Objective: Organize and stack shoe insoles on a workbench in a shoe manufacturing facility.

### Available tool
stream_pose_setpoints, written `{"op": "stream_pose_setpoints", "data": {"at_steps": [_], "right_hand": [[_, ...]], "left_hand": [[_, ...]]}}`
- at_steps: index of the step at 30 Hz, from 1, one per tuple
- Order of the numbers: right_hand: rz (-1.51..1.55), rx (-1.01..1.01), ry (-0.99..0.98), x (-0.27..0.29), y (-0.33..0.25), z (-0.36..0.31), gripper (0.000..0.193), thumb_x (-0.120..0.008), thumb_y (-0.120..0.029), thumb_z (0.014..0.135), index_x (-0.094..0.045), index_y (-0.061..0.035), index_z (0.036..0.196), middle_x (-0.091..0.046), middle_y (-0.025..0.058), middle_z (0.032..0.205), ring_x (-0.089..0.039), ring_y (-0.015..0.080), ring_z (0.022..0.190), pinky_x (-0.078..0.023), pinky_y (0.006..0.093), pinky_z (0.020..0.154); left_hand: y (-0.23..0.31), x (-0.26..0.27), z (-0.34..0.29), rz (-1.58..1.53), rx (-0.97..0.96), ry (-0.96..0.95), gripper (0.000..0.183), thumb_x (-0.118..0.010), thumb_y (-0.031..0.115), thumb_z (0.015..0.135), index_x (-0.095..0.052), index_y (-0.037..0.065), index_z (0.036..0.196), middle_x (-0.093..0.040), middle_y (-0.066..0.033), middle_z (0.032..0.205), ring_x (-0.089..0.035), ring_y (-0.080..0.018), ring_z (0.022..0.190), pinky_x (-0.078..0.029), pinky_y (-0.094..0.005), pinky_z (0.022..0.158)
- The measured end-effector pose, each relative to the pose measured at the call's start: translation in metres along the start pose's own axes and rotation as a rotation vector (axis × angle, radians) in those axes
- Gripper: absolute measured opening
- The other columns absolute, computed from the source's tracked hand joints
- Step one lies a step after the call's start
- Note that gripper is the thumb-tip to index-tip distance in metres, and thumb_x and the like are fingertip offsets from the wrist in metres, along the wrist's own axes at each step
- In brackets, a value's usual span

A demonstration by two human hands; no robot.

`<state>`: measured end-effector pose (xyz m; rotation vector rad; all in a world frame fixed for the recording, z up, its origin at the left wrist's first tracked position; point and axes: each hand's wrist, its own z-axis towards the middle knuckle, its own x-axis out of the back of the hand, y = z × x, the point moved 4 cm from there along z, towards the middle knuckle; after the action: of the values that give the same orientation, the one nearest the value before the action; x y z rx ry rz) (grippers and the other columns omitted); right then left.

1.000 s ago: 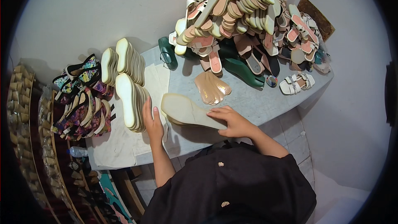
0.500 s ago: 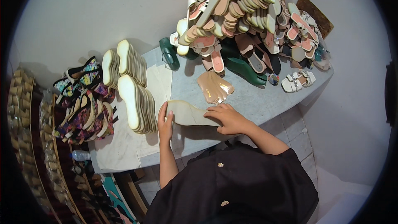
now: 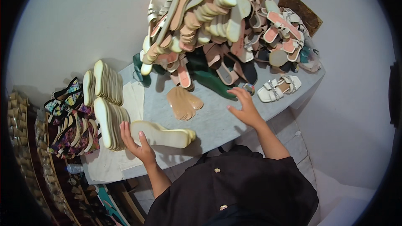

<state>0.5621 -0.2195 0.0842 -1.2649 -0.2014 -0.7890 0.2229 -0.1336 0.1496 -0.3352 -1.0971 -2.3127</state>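
A small stack of pale shoe soles [image 3: 161, 136] lies flat along the table's near edge. My left hand [image 3: 142, 148] is open at the stack's left end, fingers up and thumb apart; whether it touches the soles I cannot tell. Behind that hand, a long row of cream soles [image 3: 108, 123] stands on edge. To the right, my right hand [image 3: 247, 111] is open and empty over the table, its fingers near the toe of a green shoe last [image 3: 213, 84]. A fan of tan insoles [image 3: 183, 102] lies between the hands, farther back.
A tall heap of soles and sandals [image 3: 209, 21] fills the back of the marble table [image 3: 217, 119]. A pair of white sandals [image 3: 279, 88] sits at the right edge. Floral wedge shoes [image 3: 73, 134] stand at the left, beside shelves of shoe parts [image 3: 21, 134].
My right hand has let go of the sole and moved right, opening. My left hand has moved off the sole's upper face to its left end. The whole view has shifted.
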Motion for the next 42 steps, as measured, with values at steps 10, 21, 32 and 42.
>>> {"op": "stream_pose_setpoints", "data": {"at_steps": [10,21,32,42], "right_hand": [[-0.673,-0.438,0.306,0.14,0.206,0.057,0.074,-0.068,-0.01,0.065,-0.038,-0.0189,0.131,-0.037,0.0084,0.134,-0.03,0.0314,0.127,-0.022,0.059,0.101],[-0.707,-0.304,0.175,0.156,0.187,0.097,0.089,-0.081,-0.021,0.052,-0.034,-0.0069,0.126,-0.033,0.0106,0.135,-0.025,0.0302,0.131,-0.013,0.0662,0.101],[0.662,0.221,0.184,0.076,-0.024,0.06,0.089,-0.086,-0.042,0.048,-0.035,-0.0035,0.109,-0.033,0.0043,0.095,-0.037,0.0146,0.086,-0.035,0.0289,0.078],[0.805,0.075,-0.187,-0.032,-0.064,0.034,0.09,-0.079,-0.022,0.068,-0.02,-0.0063,0.135,-0.039,0.0126,0.122,-0.041,0.0235,0.117,-0.034,0.0375,0.098]], "left_hand": [[0.112,-0.082,-0.029,0.021,-0.169,-0.037,0.034,-0.053,0.005,0.077,-0.056,0.002,0.111,-0.044,-0.0165,0.128,-0.034,-0.0357,0.127,-0.025,-0.0458,0.104],[0.112,-0.084,-0.038,0.021,-0.075,-0.052,0.028,-0.057,0.002,0.073,-0.061,0.002,0.101,-0.049,-0.0161,0.117,-0.045,-0.0351,0.114,-0.033,-0.0451,0.098],[0.145,-0.138,-0.045,-0.223,-0.196,-0.542,0.047,-0.07,0.016,0.073,-0.054,0.004,0.116,-0.054,-0.0162,0.115,-0.055,-0.03,0.102,-0.044,-0.0373,0.084],[0.074,-0.114,-0.08,-0.359,0.452,-0.566,0.042,-0.063,0.016,0.08,-0.052,0.0,0.117,-0.06,-0.0203,0.1,-0.063,-0.0277,0.088,-0.05,-0.034,0.073]]}}
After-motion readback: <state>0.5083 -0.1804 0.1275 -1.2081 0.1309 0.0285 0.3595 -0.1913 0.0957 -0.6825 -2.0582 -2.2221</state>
